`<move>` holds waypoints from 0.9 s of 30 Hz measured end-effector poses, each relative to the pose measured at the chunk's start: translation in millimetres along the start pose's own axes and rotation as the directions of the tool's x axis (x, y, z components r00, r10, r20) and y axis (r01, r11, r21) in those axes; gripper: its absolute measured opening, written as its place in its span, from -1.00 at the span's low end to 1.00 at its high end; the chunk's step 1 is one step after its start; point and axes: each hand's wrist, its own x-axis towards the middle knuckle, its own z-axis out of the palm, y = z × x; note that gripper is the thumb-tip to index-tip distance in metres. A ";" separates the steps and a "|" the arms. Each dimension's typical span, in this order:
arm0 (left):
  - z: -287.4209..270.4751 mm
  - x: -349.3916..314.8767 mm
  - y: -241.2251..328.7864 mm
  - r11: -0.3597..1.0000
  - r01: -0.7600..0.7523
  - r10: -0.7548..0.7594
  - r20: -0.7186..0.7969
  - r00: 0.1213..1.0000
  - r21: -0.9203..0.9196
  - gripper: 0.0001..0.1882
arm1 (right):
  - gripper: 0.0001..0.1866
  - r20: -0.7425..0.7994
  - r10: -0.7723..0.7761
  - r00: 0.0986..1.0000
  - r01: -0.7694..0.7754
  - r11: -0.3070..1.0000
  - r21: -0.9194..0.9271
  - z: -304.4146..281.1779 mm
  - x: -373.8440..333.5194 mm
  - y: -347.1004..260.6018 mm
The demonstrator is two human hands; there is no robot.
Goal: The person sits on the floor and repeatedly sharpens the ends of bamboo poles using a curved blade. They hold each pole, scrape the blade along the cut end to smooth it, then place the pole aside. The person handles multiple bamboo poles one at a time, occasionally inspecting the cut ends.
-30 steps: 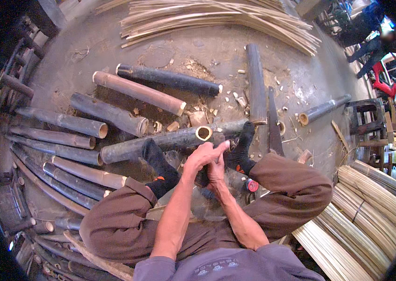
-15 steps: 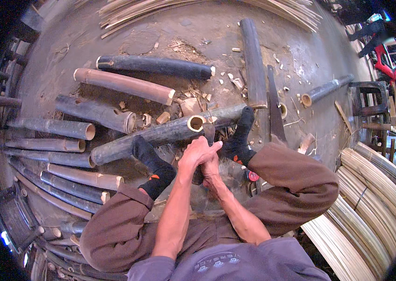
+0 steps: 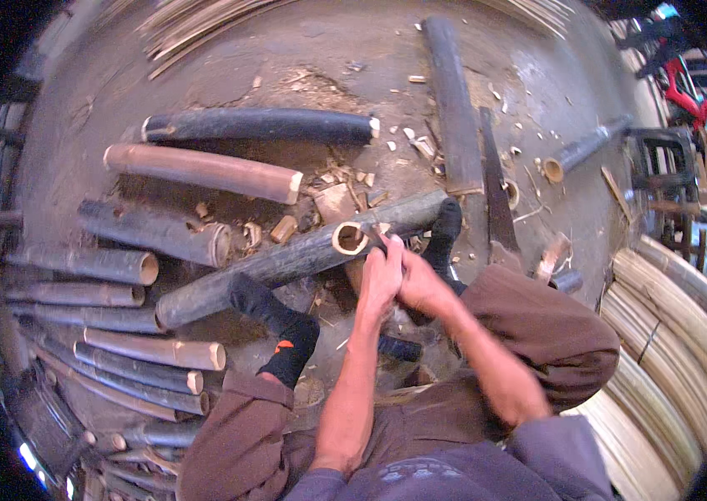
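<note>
A thick dark bamboo pole [image 3: 286, 265] lies aslant across the ground before me. My socked left foot [image 3: 274, 313] and right foot [image 3: 445, 238] press against it. A pale-rimmed round hole [image 3: 351, 240] is cut in its upper side. Just right of that hole, my left hand [image 3: 380, 274] and my right hand [image 3: 424, 285] are closed together around a slim dark hand tool [image 3: 417, 316]. Its kind is mostly hidden by my fingers. The tool's front end meets the pole near a pale cut spot [image 3: 382, 229].
Several cut bamboo lengths [image 3: 203, 171] lie to the left. Beyond my right foot are another dark bamboo pole [image 3: 453, 108] and a long saw-like blade [image 3: 497, 184]. Wood chips [image 3: 335, 203] litter the ground. Bundled bamboo strips [image 3: 654, 334] stand at the right, near a dark chair [image 3: 662, 167].
My hands have shifted right and turned, with the right hand now beside the left. My right forearm has swung outward. The whole view has shifted slightly.
</note>
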 end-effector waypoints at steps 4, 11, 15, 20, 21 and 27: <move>24.7 26.8 30.1 0.486 0.015 -0.071 -0.023 0.997 -0.874 -0.50 | -0.53 0.426 0.162 0.890 0.201 0.700 -0.685 -56.8 79.7 -74.0; 8.4 -11.3 -7.2 0.770 0.029 -0.081 -0.052 0.995 -0.638 -0.48 | -0.39 0.219 -0.029 0.975 0.163 0.763 -0.625 -25.9 10.7 -19.1; 11.9 -32.8 -23.0 0.733 -0.137 0.030 -0.169 0.985 -0.667 -0.39 | -0.46 0.287 -0.104 0.952 0.272 0.713 -0.646 -12.0 1.8 -14.7; -31.4 -29.6 -41.4 0.992 -0.052 0.021 -0.247 0.969 -0.117 -0.27 | -0.36 0.170 -0.070 0.983 0.141 0.880 -0.453 36.2 -10.2 -13.9; -49.0 -28.3 -40.1 0.993 -0.024 0.051 -0.235 0.971 0.115 -0.25 | -0.31 0.148 0.004 0.989 0.052 0.926 -0.374 50.8 -11.7 -22.1; -111.0 -2.5 51.2 0.563 -0.195 0.006 0.232 0.973 0.803 -0.28 | -0.29 -0.099 -0.018 0.995 0.029 0.993 0.111 122.4 13.3 27.1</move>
